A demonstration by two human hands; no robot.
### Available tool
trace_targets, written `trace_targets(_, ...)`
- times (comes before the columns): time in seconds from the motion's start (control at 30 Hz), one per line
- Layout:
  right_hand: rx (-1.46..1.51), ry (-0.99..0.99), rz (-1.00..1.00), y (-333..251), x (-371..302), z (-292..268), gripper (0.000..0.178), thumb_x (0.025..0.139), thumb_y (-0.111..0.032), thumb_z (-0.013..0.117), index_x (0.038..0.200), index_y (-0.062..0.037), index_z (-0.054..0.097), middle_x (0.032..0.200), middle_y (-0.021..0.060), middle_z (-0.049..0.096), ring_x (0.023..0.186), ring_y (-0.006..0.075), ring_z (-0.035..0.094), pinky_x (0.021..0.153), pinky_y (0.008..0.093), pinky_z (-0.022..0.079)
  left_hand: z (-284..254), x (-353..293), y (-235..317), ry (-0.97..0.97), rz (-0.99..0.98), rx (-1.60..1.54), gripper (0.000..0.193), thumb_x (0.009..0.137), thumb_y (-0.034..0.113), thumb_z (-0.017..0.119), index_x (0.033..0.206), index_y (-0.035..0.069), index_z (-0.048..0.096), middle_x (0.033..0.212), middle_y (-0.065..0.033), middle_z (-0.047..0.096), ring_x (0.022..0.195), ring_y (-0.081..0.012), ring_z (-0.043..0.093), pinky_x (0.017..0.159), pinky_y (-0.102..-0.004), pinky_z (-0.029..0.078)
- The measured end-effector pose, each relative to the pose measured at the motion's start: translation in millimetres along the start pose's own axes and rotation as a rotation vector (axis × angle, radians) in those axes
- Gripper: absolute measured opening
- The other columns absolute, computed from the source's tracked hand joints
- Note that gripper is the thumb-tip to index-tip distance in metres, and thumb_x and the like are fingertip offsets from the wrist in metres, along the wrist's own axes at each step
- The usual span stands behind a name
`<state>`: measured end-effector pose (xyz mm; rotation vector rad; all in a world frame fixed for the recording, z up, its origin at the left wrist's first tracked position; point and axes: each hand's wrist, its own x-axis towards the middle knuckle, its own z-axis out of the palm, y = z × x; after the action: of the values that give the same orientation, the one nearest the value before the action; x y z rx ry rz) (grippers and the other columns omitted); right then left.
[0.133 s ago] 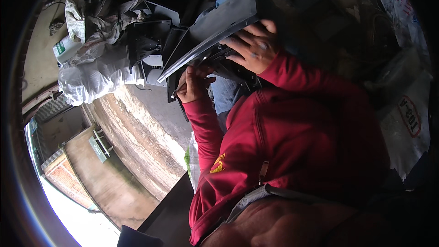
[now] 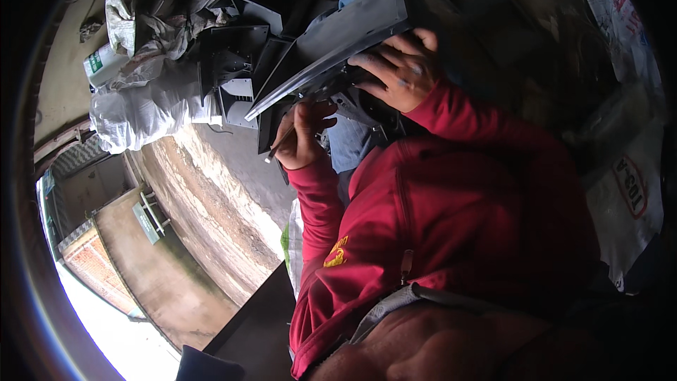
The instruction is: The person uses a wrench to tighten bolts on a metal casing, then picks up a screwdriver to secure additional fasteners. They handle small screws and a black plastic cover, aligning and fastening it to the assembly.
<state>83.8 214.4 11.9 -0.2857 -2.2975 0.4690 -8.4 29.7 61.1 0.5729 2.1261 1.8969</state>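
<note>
A grey flat plastic panel, like the back shell of a screen, is tilted up over my lap. My right hand grips its lower edge from beneath, fingers spread on the dark inner parts. My left hand is just under the panel's left end and is closed around a thin rod-like tool whose tip points down and left. Both arms wear red sleeves. What lies under the panel is mostly hidden.
A heap of dark plastic casings sits beyond the panel, with white sacks and a white bottle to the left. A printed white sack lies at the right. Bare dirt ground runs down the left, beside a brick wall.
</note>
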Motion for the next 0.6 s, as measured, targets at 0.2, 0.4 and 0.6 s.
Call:
trace_targets(0.2,0.045,0.016,-0.012,2.6,4.0,-3.5,0.041,0.070,-0.029,0.077,0.109,-0.0236,0.065,0.108,-0.0067,0.067,0.108,0.0152,0.056,0.091,0.0441,0.031,40.5,5.6,22.9,-0.030,0.602,0.842,0.015,0.085,0.009,0.072,0.099,0.004,0.071,0.084,-0.0094,0.072,0.069,-0.0250,0.071,0.059,-0.0315,0.055)
trace_targets(0.4,0.023,0.000,0.004,1.4,5.0,-2.3,0.038,0.075,-0.033,0.074,0.111,-0.0231,0.065,0.109,-0.0064,0.066,0.109,0.0163,0.055,0.090,0.0455,0.033,49.1,18.5,38.1,-0.251,0.828,0.997,0.013,0.086,0.012,0.070,0.099,0.009,0.071,0.079,-0.0072,0.070,0.065,-0.0259,0.069,0.057,-0.0342,0.055)
trace_targets(0.6,0.020,-0.016,0.002,1.8,3.1,-0.6,0.043,0.075,-0.034,0.075,0.116,-0.0232,0.065,0.114,-0.0057,0.064,0.113,0.0177,0.054,0.092,0.0478,0.034,17.4,27.9,-4.9,-0.194,0.437,0.601,0.019,0.092,0.020,0.065,0.102,0.005,0.070,0.085,-0.0093,0.071,0.068,-0.0205,0.070,0.059,-0.0290,0.055)
